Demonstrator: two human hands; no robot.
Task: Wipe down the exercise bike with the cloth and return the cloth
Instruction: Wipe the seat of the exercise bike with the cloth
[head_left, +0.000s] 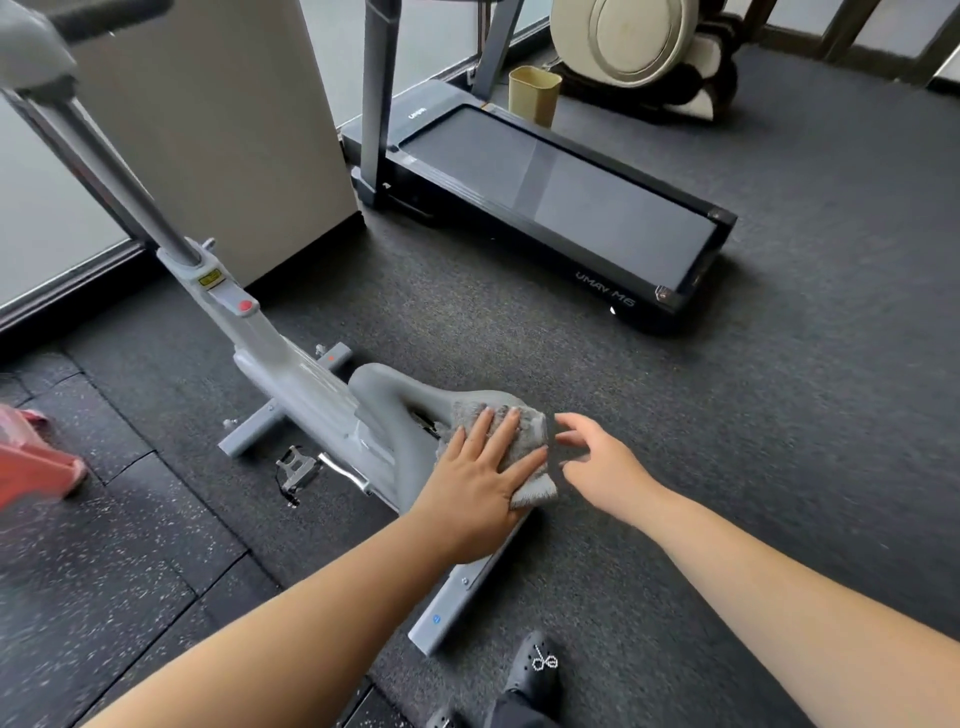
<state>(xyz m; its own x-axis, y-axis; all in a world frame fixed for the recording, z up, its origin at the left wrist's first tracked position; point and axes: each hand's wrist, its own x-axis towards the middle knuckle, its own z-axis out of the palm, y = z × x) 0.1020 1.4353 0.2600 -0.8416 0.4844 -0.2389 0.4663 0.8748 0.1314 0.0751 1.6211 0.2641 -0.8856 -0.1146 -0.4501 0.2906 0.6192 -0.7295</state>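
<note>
Left hand (480, 475) is flat on the cloth (524, 452), fingers straight and spread, pressing it down onto the back end of the saddle (400, 395), so nothing gripped, just a palm-down push. Right hand (597, 457) is just beside the cloth on its right edge, hanging in the air with fingers loosely curved and thumb out, holding nothing and not quite touching the fabric as far as I can tell. The cloth is a fuzzy grey thing, bunched a bit, with one corner sticking out below the left hand's thumb. It all sits on the grey exercise bike (291, 364), which runs from the handlebar post at upper left down to the rear floor bar (457, 603) near the bottom of the view; a pedal (293, 467) pokes out on the left side. A black clog (537, 665) on the person's foot shows right by that floor bar. Further out, a black treadmill (561, 208) lies on the dark rubber floor (779, 415), well apart from the bike, with a beige bin (534, 93) behind it and something blurry and red (31, 462) at the left edge.
</note>
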